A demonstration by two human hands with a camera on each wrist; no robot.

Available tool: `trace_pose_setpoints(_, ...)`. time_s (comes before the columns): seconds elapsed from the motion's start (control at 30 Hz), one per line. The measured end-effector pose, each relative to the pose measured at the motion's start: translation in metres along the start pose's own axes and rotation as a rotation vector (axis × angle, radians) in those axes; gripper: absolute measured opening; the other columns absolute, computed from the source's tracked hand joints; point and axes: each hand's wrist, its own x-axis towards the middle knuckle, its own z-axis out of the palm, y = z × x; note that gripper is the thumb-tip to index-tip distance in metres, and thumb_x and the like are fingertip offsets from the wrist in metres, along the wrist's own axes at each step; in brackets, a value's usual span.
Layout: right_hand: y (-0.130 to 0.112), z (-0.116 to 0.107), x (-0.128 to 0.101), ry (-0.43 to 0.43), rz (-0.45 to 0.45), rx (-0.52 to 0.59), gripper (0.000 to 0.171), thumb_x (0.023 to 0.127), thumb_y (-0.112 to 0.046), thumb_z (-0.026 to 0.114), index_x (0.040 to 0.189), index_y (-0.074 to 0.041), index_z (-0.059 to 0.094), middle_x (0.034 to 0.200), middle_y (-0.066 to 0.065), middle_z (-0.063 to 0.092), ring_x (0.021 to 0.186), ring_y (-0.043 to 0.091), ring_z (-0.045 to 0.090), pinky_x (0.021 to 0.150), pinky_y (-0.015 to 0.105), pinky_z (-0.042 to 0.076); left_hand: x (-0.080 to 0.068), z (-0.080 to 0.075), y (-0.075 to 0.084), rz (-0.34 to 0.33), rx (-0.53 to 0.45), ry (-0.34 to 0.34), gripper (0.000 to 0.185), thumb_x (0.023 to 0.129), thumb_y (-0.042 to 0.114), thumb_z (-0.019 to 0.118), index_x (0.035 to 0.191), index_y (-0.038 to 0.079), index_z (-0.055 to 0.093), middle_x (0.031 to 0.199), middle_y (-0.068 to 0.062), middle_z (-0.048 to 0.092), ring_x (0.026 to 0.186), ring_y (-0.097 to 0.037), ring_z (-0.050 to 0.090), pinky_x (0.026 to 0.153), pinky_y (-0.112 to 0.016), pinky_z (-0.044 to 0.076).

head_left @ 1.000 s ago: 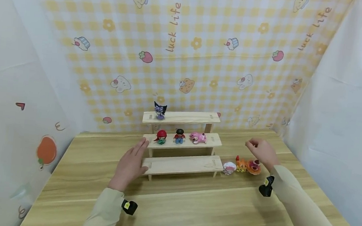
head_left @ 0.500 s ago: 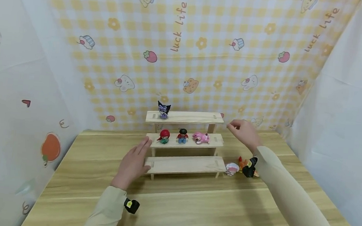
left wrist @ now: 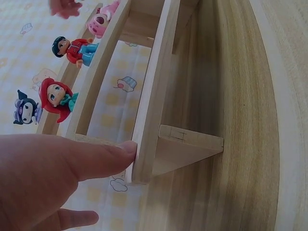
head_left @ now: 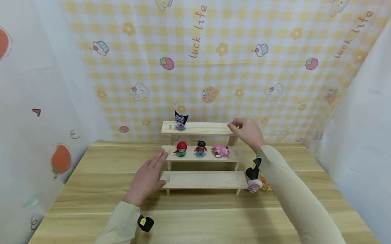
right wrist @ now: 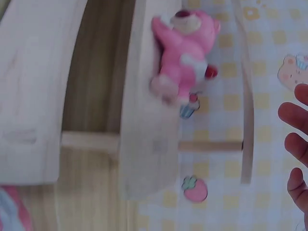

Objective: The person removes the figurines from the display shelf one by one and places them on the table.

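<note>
Head view: left hand (head_left: 146, 179), straight-fingered, touches rack (head_left: 201, 180); right hand (head_left: 248, 131), grip unreadable, probably mid-placement, needs lowering to top shelf (head_left: 206, 128).

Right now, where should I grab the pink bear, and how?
I'd pinch the pink bear around its middle, coming from the front and above. It lies lengthwise on the middle shelf, so its body offers two long sides, and the higher top shelf probably crowds it from behind.

sleeves (head_left: 300, 201): long, pale beige | wrist devices (head_left: 145, 224): black, yellow-marked | hands (head_left: 145, 181): bare
</note>
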Motion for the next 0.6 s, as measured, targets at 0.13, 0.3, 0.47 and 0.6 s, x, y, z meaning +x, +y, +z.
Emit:
trace_pose_setpoints(0.13, -0.022, 0.01, 0.011, -0.006, -0.013, 0.019, 0.027, 0.093, -0.027, 0.059, 0.094, -0.006, 0.074, 0.091, 0.01, 0.072, 0.081, 0.024, 0.061, 0.074, 0.039, 0.049, -0.003, 0.0, -0.002, 0.007, 0.004, 0.019, 0.096, 0.078, 0.026, 0.079, 0.153, 0.009, 0.021, 0.16, -0.009, 0.018, 0.134, -0.035, 0.04, 0.112, -0.049, 0.033)
trace_pose_setpoints(0.3, -0.04, 0.019, 0.022, -0.045, -0.037, 0.017, 0.026, 0.094, -0.027, 0.059, 0.096, -0.007, 0.075, 0.092, 0.008, 0.072, 0.084, 0.023, 0.063, 0.076, 0.04, 0.052, -0.003, 0.001, -0.001, -0.001, 0.02, 0.013, 0.096, 0.078, 0.027, 0.079, 0.152, 0.01, 0.022, 0.16, -0.008, 0.018, 0.134, -0.034, 0.04, 0.112, -0.048, 0.034)
trace_pose_setpoints(0.47, -0.055, 0.031, 0.035, -0.079, -0.06, 0.02, 0.027, 0.094, -0.031, 0.058, 0.101, -0.01, 0.074, 0.095, 0.006, 0.072, 0.087, 0.021, 0.064, 0.08, 0.039, 0.052, -0.004, 0.001, -0.001, -0.016, 0.011, 0.007, 0.096, 0.077, 0.026, 0.08, 0.152, 0.011, 0.022, 0.16, -0.008, 0.019, 0.134, -0.034, 0.041, 0.111, -0.048, 0.035)
trace_pose_setpoints(0.6, -0.066, 0.044, 0.046, -0.087, -0.072, 0.011, 0.025, 0.093, -0.032, 0.06, 0.105, -0.013, 0.072, 0.089, 0.004, 0.071, 0.079, 0.019, 0.062, 0.073, 0.036, 0.051, -0.004, 0.0, 0.0, -0.032, 0.002, -0.01, 0.097, 0.078, 0.026, 0.079, 0.153, 0.012, 0.02, 0.161, -0.006, 0.017, 0.134, -0.033, 0.041, 0.111, -0.048, 0.035)
